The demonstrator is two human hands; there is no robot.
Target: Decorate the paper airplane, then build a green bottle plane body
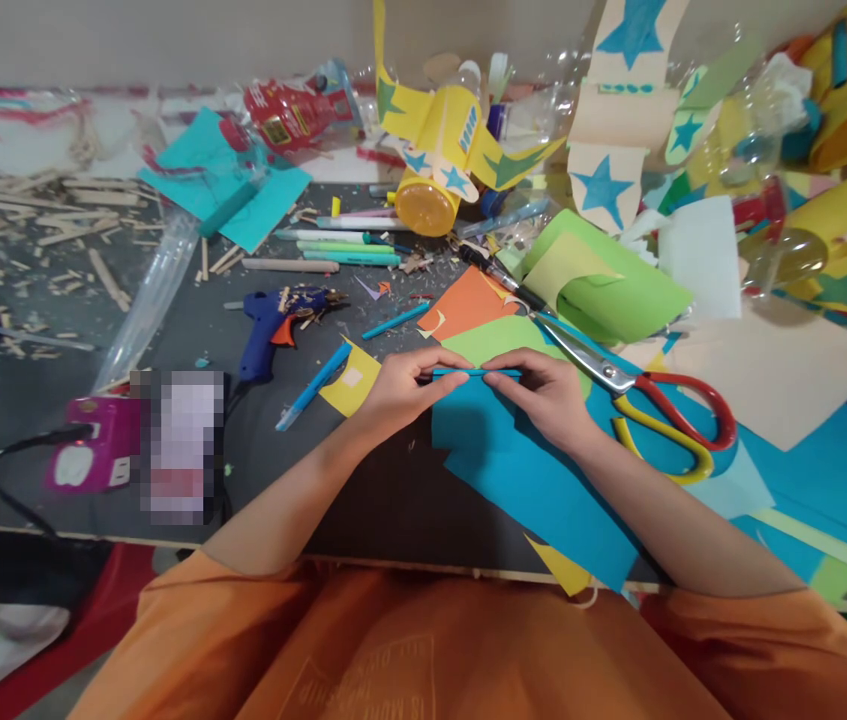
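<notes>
A sheet of blue paper (460, 418) is pinched along its far edge, which looks folded or rolled into a narrow strip. My left hand (412, 390) grips that edge from the left, thumb against it. Close beside it, my right hand (543, 395) pinches the same edge, the fingertips of both hands almost meeting. Under the hands lie a larger blue sheet (558, 510) and light green paper (502, 342). Scissors (618, 378) with red and yellow handles rest just right of my right hand. A yellow paper piece (354, 385) and a blue pen (314, 385) lie left of my left hand.
A blue glue gun (265, 325), a purple power strip (89, 445) and a blurred-out rectangular object (183, 445) stand on the left. Several markers (348, 247), wood scraps (40, 220) and a yellow decorated bottle (427, 205) lie farther back. Paper sheets (768, 370) cover the right.
</notes>
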